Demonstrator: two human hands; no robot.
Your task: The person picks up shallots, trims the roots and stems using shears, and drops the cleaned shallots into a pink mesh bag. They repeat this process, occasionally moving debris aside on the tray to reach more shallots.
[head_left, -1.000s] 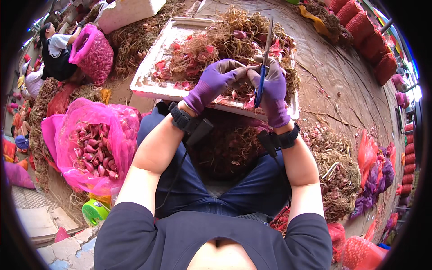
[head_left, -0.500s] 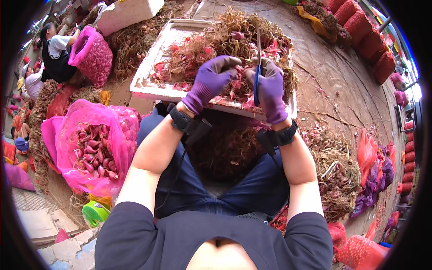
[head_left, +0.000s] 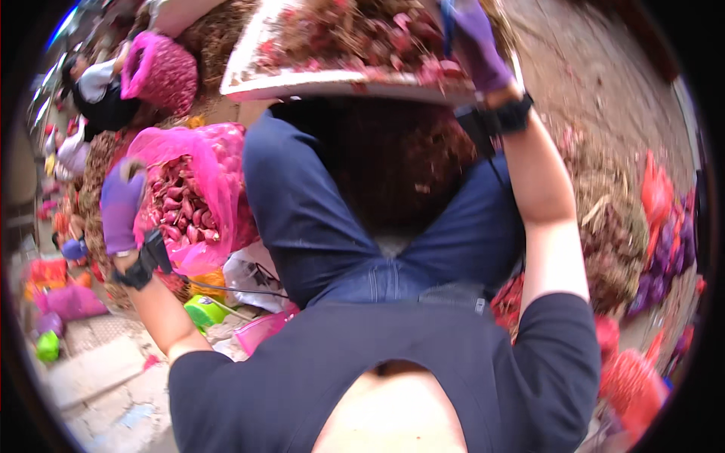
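Note:
My right hand, in a purple glove with grey fingers, grips the scissors by their blue handle at the right end of the white foam tray. Their blades lie beyond the top edge. Small reddish shallots, dry roots and pink skins fill the tray. Far to the left, my left hand, gloved alike, is raised beside the rim of an open pink mesh bag of peeled-looking shallots. Its grey fingertips are curved but smeared by motion, so whether they hold anything cannot be seen.
A heap of dry-stemmed shallots lies right of my legs, by red and purple bags. A green plastic container stands below the pink bag. At upper left a person works beside another full pink mesh bag.
My left hand has swung from above the tray leftward to the pink bag. My right hand, still gripping the scissors, has shifted up and right in the picture; the view has tilted downward.

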